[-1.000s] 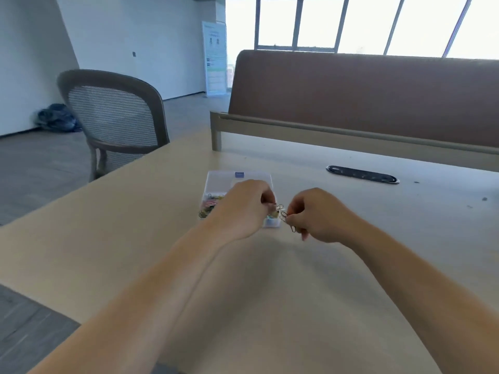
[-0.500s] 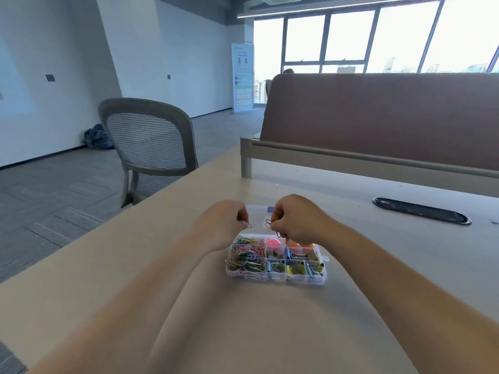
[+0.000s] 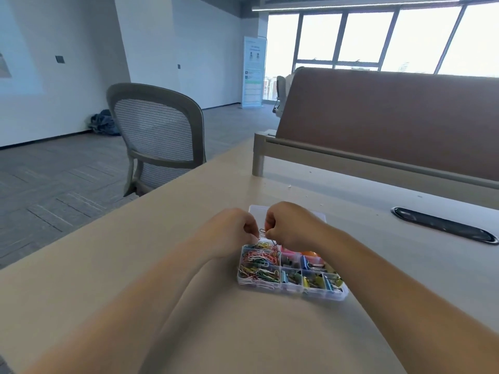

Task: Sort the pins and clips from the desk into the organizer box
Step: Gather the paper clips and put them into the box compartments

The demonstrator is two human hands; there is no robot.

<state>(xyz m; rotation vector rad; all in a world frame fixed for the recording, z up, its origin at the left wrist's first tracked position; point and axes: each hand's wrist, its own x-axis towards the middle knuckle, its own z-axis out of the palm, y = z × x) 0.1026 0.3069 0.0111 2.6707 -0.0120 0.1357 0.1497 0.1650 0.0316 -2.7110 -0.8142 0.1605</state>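
Left hand (image 3: 232,233) and right hand (image 3: 289,228) were both curled, fingertips pinching linked paper clips (image 3: 263,234) between them, as I saw it, just above the far left compartment of the organizer box (image 3: 324,296). Box sat on the desk (image 3: 162,265), coloured clips inside.

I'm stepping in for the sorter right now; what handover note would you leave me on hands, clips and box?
Left hand and right hand: both pinch the held paper clips between them, above the organizer box.
Box: open on the desk, coloured paper clips in its large left compartment, binder clips in smaller ones.
Done: much already sorted.
Left: drop the held clips in, probably the left compartment.
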